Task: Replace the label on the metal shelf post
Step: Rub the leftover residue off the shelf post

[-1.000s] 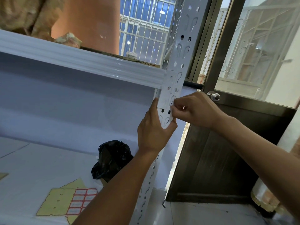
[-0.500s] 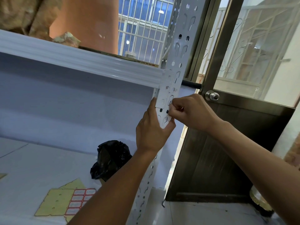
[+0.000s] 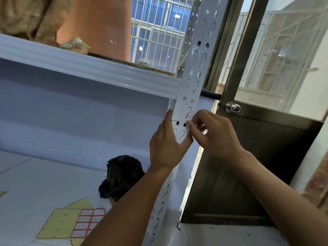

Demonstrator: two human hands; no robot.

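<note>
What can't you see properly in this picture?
Head view, label: the right hand covers that spot on the metal shelf post, so no label shows.
Left hand: its fingers wrap behind the post, mostly hidden.
Sticker sheet: left forearm covers one corner; writing too small.

The shelf post point(image 3: 198, 55) I'm working on is glossy white, punched with keyhole slots and round holes that show dark. The shelf beam point(image 3: 88, 68) is white too, ribbed lengthwise. A yellow backing sheet point(image 3: 60, 226) carries white labels point(image 3: 87, 212) with red borders in 2 columns. The bag point(image 3: 122, 176) is black, the door point(image 3: 248, 174) dark brown, its knob point(image 3: 232, 107) silver.
</note>
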